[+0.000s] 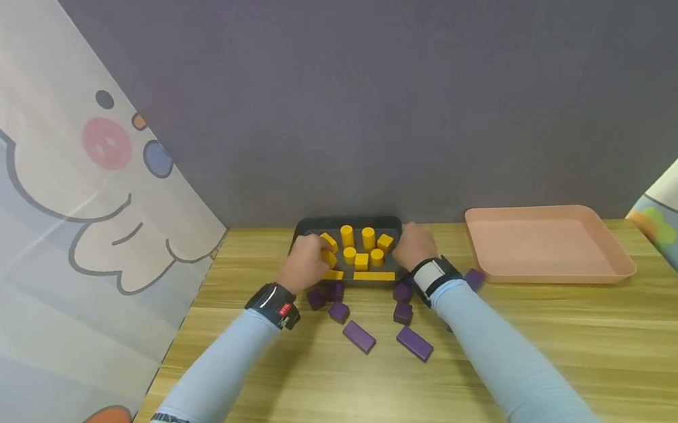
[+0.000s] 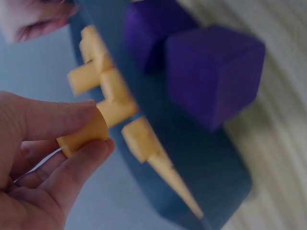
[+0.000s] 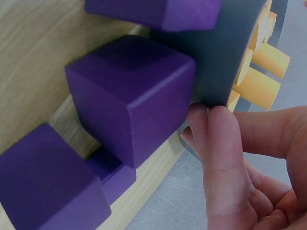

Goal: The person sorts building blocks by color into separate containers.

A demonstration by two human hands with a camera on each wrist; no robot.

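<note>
My left hand (image 1: 303, 262) is over the left end of a dark tray (image 1: 347, 222). In the left wrist view its thumb and fingers pinch a yellow cylinder (image 2: 86, 134) above the tray. My right hand (image 1: 414, 246) is at the tray's right end; in the right wrist view thumb and fingertips grip the tray's rim (image 3: 216, 62). Inside the tray lie several yellow blocks: standing cylinders (image 1: 368, 237), cubes (image 1: 361, 262) and flat bars (image 1: 374, 276) along the near side.
Several purple cubes (image 1: 339, 312) lie just in front of the tray, with purple flat blocks (image 1: 415, 344) nearer me. A shallow pink tray (image 1: 553, 281) stands at the right. Behind the trays rises a grey wall (image 1: 355, 104).
</note>
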